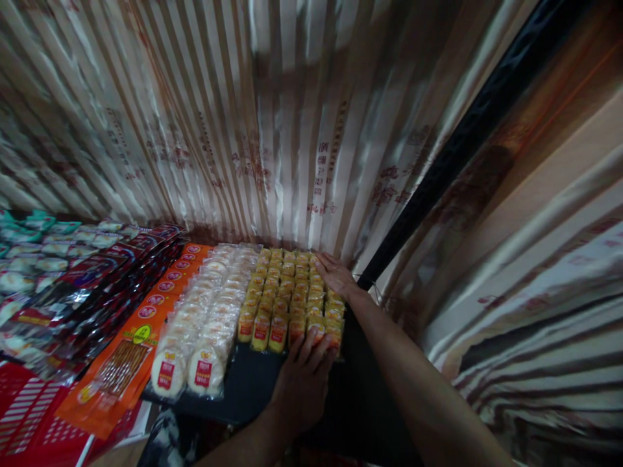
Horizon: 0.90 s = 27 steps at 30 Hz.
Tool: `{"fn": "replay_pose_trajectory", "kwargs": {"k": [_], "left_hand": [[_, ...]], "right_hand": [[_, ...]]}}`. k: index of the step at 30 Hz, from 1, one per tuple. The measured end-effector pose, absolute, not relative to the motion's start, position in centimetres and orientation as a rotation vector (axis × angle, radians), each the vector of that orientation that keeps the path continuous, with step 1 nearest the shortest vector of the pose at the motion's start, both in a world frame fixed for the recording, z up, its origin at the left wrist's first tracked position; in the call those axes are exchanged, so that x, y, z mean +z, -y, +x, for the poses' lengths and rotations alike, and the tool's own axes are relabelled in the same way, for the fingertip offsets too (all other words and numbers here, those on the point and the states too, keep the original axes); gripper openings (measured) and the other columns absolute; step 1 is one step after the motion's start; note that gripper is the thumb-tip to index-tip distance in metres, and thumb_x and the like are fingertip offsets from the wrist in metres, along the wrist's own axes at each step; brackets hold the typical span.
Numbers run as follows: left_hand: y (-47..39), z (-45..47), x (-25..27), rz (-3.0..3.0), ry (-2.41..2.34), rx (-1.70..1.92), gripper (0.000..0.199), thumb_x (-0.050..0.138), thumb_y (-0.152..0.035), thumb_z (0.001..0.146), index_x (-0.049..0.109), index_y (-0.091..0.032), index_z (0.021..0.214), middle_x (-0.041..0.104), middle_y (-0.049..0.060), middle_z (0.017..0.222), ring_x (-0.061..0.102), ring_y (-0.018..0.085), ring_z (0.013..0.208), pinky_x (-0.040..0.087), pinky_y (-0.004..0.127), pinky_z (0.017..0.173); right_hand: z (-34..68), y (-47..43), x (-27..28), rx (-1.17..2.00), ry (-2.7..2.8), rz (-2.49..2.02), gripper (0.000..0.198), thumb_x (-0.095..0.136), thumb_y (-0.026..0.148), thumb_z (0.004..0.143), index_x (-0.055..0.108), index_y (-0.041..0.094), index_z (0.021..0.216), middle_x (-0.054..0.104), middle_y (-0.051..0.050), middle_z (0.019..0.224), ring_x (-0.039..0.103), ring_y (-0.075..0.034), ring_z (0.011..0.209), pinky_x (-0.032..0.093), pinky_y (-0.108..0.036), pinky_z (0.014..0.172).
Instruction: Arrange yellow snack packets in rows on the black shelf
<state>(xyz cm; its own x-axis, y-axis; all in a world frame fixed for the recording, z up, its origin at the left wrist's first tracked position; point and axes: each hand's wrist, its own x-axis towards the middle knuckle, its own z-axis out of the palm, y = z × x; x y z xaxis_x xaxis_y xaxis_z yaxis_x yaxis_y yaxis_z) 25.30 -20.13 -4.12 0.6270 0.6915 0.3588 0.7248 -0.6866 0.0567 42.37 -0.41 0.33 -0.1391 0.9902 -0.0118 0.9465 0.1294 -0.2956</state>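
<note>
Rows of small yellow-wrapped snack packs [282, 292] stand close together on a dark shelf [248, 383]. My left hand [309, 370] rests its stretched fingertips on the front packs at the right end of the rows. Along the far right side of the same block lies my right hand [335, 275], its fingers extended and touching the packs. Neither hand is wrapped around a pack. Two columns of clear-wrapped white round crackers [207, 311] with red labels lie just left of the yellow packs.
Orange snack bags [131, 344] overlap left of the crackers, beside dark glossy packets [97, 285] and more packets further left. A red basket [29, 415] sits at the lower left. A printed curtain [292, 130] hangs behind, and a black post [452, 155] slants up on the right.
</note>
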Motion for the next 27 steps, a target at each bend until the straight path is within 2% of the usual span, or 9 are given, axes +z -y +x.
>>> {"fn": "replay_pose_trajectory", "kwargs": {"k": [4, 9, 12, 16, 18, 24, 27], "left_hand": [[20.2, 25.3, -4.1, -2.746, 1.199, -0.543, 0.053, 0.031, -0.035, 0.092, 0.019, -0.022, 0.142, 0.017, -0.002, 0.151, 0.012, 0.024, 0.138, 0.014, 0.038, 0.110], [20.1, 25.3, -4.1, -2.730, 1.199, -0.559, 0.056, 0.033, -0.035, 0.092, 0.016, -0.021, 0.143, 0.014, -0.003, 0.151, 0.013, 0.023, 0.138, 0.016, 0.037, 0.111], [20.1, 25.3, -4.1, -2.727, 1.194, -0.561, 0.056, 0.033, -0.035, 0.092, 0.015, -0.021, 0.143, 0.012, -0.003, 0.151, 0.012, 0.023, 0.138, 0.016, 0.037, 0.111], [20.2, 25.1, -3.6, -2.759, 1.197, -0.543, 0.058, 0.033, -0.035, 0.091, 0.011, -0.021, 0.143, 0.011, -0.003, 0.151, 0.012, 0.023, 0.138, 0.018, 0.037, 0.110], [20.2, 25.1, -3.4, -2.772, 1.192, -0.542, 0.058, 0.032, -0.034, 0.092, 0.010, -0.020, 0.144, 0.011, -0.003, 0.151, 0.011, 0.022, 0.138, 0.017, 0.037, 0.110], [20.1, 25.1, -3.2, -2.774, 1.198, -0.567, 0.058, 0.031, -0.034, 0.092, 0.009, -0.020, 0.144, 0.014, -0.002, 0.151, 0.012, 0.022, 0.138, 0.016, 0.036, 0.111], [20.1, 25.1, -3.2, -2.771, 1.195, -0.562, 0.056, 0.029, -0.035, 0.093, 0.010, -0.020, 0.144, 0.013, -0.003, 0.151, 0.012, 0.021, 0.138, 0.014, 0.036, 0.111]], "right_hand": [[42.3, 0.5, 0.8, 0.327, 2.236, -1.946, 0.064, 0.008, 0.052, 0.091, 0.030, 0.017, 0.140, 0.031, -0.004, 0.146, 0.017, -0.015, 0.137, 0.013, -0.031, 0.113], [41.5, -0.2, 1.6, 0.218, 2.266, -1.963, 0.063, 0.016, 0.058, 0.088, 0.032, 0.025, 0.139, 0.019, -0.004, 0.150, 0.009, -0.024, 0.139, 0.014, -0.044, 0.111], [40.4, -0.5, 1.9, 0.181, 2.394, -1.879, 0.062, 0.017, 0.053, 0.090, 0.029, 0.019, 0.140, 0.021, -0.006, 0.150, 0.013, -0.021, 0.138, 0.013, -0.040, 0.112], [39.2, -0.4, 2.3, 0.168, 2.494, -1.840, 0.061, 0.017, 0.048, 0.091, 0.032, 0.013, 0.139, 0.036, -0.008, 0.143, 0.030, -0.018, 0.133, 0.016, -0.033, 0.112], [39.1, -0.3, 2.5, 0.172, 2.508, -1.832, 0.061, 0.016, 0.047, 0.091, 0.034, 0.013, 0.138, 0.039, -0.008, 0.142, 0.033, -0.017, 0.131, 0.017, -0.031, 0.112], [38.3, -0.6, 2.0, 0.137, 2.486, -1.823, 0.063, 0.016, 0.051, 0.090, 0.030, 0.014, 0.140, 0.025, -0.006, 0.148, 0.019, -0.018, 0.137, 0.013, -0.034, 0.113], [37.8, -0.7, 1.6, 0.212, 2.516, -1.817, 0.064, 0.015, 0.050, 0.090, 0.026, 0.011, 0.141, 0.026, -0.008, 0.148, 0.022, -0.018, 0.136, 0.012, -0.033, 0.113]]}}
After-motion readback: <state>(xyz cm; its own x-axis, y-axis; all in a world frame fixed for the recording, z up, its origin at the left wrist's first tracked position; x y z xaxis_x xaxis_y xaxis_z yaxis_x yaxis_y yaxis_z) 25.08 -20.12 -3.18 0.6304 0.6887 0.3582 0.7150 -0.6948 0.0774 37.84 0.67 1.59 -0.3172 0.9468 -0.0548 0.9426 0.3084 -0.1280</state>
